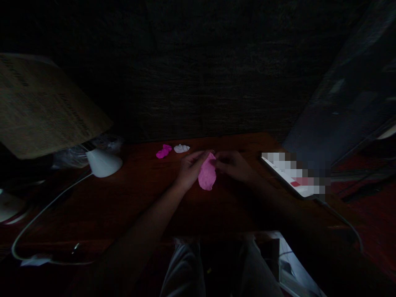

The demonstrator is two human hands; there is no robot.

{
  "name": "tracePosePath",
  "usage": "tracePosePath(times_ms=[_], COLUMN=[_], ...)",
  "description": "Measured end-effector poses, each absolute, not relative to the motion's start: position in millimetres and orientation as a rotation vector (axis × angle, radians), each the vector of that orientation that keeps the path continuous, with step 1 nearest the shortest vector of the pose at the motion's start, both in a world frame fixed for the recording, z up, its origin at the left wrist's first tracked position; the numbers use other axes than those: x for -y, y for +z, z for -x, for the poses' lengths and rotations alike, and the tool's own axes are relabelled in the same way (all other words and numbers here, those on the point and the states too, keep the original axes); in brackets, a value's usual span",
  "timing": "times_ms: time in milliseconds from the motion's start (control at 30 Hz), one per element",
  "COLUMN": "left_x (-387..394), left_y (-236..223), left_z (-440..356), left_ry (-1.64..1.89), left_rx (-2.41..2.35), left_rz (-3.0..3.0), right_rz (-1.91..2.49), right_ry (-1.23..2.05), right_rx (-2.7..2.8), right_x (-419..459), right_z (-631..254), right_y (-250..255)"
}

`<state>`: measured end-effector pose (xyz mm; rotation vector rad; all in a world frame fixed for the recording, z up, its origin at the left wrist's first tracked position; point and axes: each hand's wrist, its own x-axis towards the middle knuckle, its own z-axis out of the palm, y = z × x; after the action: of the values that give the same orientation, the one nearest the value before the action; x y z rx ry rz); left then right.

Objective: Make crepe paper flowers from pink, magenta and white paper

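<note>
A flat pink piece of soft material [207, 176] hangs between my two hands over the reddish-brown wooden table [130, 202]. My left hand [191, 168] grips its upper left edge with the fingers curled. My right hand [232, 165] pinches the top right edge. Farther back on the table lie a smaller magenta lump [163, 152] and a small white lump [181, 148], both apart from my hands.
A white desk lamp head [103, 162] with a curved white neck [40, 214] stands at the left, under a tan printed sheet [43, 107]. A phone [291, 175] with a cable lies at the right. The scene is very dark.
</note>
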<state>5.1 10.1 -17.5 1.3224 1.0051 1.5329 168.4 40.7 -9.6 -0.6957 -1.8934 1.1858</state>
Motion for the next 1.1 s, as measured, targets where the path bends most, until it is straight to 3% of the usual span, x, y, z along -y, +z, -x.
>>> tracePosePath(times_ms=[1100], left_x=[-12.3], left_y=[-20.2], left_z=[-3.9], left_ry=[1.483], left_rx=[-1.054], left_rz=[-1.406], right_rz=[0.793], right_ry=[1.119], right_rx=[1.662], right_x=[-43.3], right_z=[-168.8], right_y=[-8.1])
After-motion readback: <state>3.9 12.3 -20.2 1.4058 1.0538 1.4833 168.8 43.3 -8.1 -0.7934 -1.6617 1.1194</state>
